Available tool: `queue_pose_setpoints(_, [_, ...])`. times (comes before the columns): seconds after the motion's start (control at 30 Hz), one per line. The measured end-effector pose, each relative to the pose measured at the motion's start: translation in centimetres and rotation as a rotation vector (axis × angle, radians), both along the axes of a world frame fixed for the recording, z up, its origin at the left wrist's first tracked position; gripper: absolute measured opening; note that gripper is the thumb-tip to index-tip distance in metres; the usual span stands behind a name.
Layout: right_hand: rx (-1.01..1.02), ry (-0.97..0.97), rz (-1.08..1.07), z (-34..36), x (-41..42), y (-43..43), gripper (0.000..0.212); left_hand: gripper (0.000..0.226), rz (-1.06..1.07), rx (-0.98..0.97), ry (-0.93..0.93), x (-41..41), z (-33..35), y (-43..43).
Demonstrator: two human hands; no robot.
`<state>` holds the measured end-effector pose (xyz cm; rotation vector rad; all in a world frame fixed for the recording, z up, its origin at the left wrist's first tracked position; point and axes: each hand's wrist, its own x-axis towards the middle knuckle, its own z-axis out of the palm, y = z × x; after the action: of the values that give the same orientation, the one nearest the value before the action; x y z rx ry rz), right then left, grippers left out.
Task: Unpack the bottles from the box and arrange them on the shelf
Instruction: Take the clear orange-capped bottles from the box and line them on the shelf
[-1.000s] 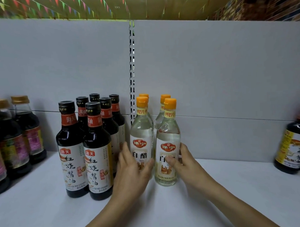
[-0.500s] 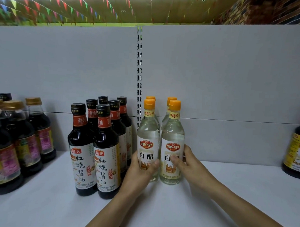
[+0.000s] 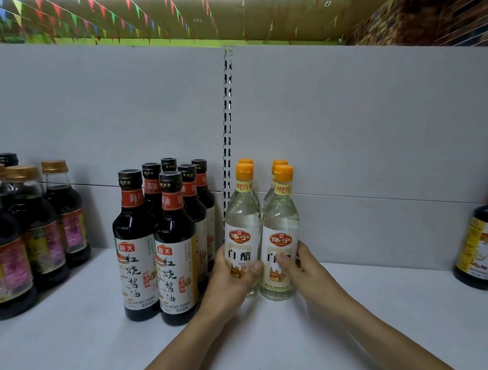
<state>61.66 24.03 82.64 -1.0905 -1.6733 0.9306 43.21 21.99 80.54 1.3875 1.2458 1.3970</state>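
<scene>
Orange-capped vinegar bottles (image 3: 280, 219) stand on the shelf (image 3: 379, 304), just right of the soy sauce bottles (image 3: 156, 243). Your left hand (image 3: 229, 279) and right hand (image 3: 306, 271) each grip a front one, fingers (image 3: 281, 258) curled round. I'd nudge both snug against the rear pair, labels out, then let go gently.

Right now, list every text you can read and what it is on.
"海天": front dark bottles, red logo.
"红烧酱油": same labels.
"FOR RED COOKING": same labels, bottom.
"保宁": left clear bottle, right clear bottle.
"白醋": left clear bottle.
"中华老字号": their neck bands.
Far-left bottles, far-right bottle: too blurred.
</scene>
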Motion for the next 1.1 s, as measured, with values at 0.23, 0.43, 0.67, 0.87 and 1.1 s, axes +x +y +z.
queue_pose_setpoints(0.23, [-0.012,-0.063,-0.035,0.2,-0.2,-1.1,0.021,0.096,0.058,0.082,0.146,0.3,0.8,-1.0])
queue_pose_setpoints(0.43, [0.016,-0.123,-0.081,0.7,-0.3,-2.1,0.026,0.106,0.197,0.242,0.375,1.3,1.4,-2.9])
queue_pose_setpoints(0.67, [0.03,-0.253,-0.218,1.6,-0.2,-4.5,0.038,0.088,0.267,0.489,0.513,2.3,2.2,-4.5])
queue_pose_setpoints(0.87, [0.045,-0.287,-0.353,2.6,1.0,-9.4,0.063,0.067,0.065,0.603,0.589,3.3,2.8,-6.3])
queue_pose_setpoints(1.1, [0.069,-0.283,-0.568,2.6,4.5,-17.2,0.043,0.066,-0.294,0.622,0.684,6.1,4.4,-9.5])
